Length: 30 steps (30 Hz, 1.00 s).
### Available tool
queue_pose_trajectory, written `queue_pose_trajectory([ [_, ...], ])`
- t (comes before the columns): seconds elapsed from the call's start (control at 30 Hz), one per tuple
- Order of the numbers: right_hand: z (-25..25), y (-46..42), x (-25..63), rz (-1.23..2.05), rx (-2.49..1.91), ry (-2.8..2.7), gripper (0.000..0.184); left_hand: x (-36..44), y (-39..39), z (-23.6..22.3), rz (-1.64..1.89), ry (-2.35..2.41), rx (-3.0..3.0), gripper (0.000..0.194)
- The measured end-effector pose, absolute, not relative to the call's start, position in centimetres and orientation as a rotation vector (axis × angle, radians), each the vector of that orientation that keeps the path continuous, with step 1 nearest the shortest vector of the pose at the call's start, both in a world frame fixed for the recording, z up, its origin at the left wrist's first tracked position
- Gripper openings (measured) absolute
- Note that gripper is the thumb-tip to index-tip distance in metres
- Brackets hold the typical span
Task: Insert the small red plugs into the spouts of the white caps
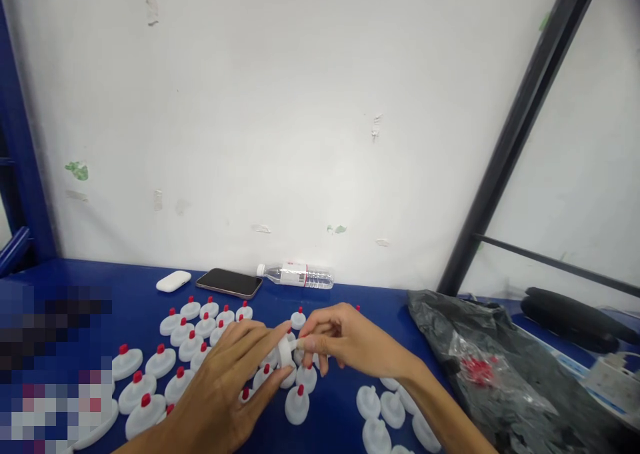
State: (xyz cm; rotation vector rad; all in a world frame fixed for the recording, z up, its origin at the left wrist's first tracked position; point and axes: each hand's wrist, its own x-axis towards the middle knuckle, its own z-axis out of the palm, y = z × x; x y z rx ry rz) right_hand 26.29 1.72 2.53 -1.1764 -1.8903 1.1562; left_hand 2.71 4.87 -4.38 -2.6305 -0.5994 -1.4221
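Note:
My left hand [227, 374] is closed on a white plastic spout cap [285, 353], gripping its round rim between thumb and fingers, with the cap tipped on its side. My right hand [345, 341] pinches at the cap's narrow spout; whatever lies between those fingertips is too small to make out. Around and beneath both hands stand several white caps with red tips [297, 406], some partly hidden by the hands. Below my right forearm lie several white caps without red tips [393, 409].
On the blue table [330, 434], a water bottle [300, 275], a phone [229, 283] and a white case [173, 281] lie along the wall. At right, a black plastic bag [435, 327] carries a clear bag of small red pieces [480, 371]. A dark slanted post [493, 194] rises behind it.

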Motion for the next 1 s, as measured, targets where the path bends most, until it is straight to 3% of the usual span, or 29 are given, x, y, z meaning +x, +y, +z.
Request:
queue_pose_trajectory([
  [0.1, 2.3, 1.3, 25.5, 0.995, -1.167, -1.988, 0.022, 2.8, 5.0, -4.5, -1.479, -0.615, -2.612, 0.040],
  [0.27, 2.1, 0.9, 24.6, 0.718, -1.155, -2.103, 0.030, 2.8, 5.4, -5.5, -1.614, -0.607, -2.611, 0.038],
  [0.5, 2.1, 0.5, 24.4, 0.737, -1.136, -2.083, 0.035, 2.0, 5.1, -5.3, -1.517, -0.497, -2.514, 0.049],
  [0.67, 1.9, 0.3, 24.4, 0.619, -1.154, -2.136, 0.036, 1.9, 5.0, -5.6, -1.534, -0.534, -2.506, 0.045],
  [1.0, 1.4, 0.5, 24.1, 0.702, -1.117, -2.116, 0.035, 2.0, 5.0, -5.8, -1.573, -0.486, -2.521, 0.053],
])
